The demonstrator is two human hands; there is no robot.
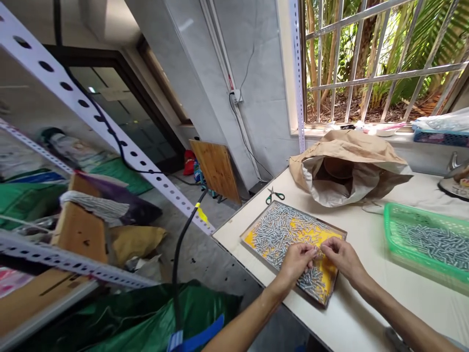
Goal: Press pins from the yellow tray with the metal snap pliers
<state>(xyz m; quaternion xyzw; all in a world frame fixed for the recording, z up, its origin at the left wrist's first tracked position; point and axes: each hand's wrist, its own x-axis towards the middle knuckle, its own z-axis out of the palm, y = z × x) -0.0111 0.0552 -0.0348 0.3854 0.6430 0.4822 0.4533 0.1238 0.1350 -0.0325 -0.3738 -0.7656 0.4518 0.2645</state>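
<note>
Many small silver screws [273,230] lie scattered over a shallow tray with a yellow bottom [331,269] and a thin raised rim. Both of my hands meet just above the tray's right half. My left hand [298,261] has its fingers curled and pinched together. Beside it, almost touching, my right hand [339,254] also pinches with thumb and forefinger. Whatever sits between the fingertips is too small to make out. To the right stands a green plastic basket [394,244] holding a heap of similar screws.
Green-handled scissors [274,195] lie open behind the tray. A large brown paper sack [351,146] gapes at the back of the white table [366,313]. A perforated metal post [146,166] and a black cable [179,249] cross the left side, near green sacks [146,318].
</note>
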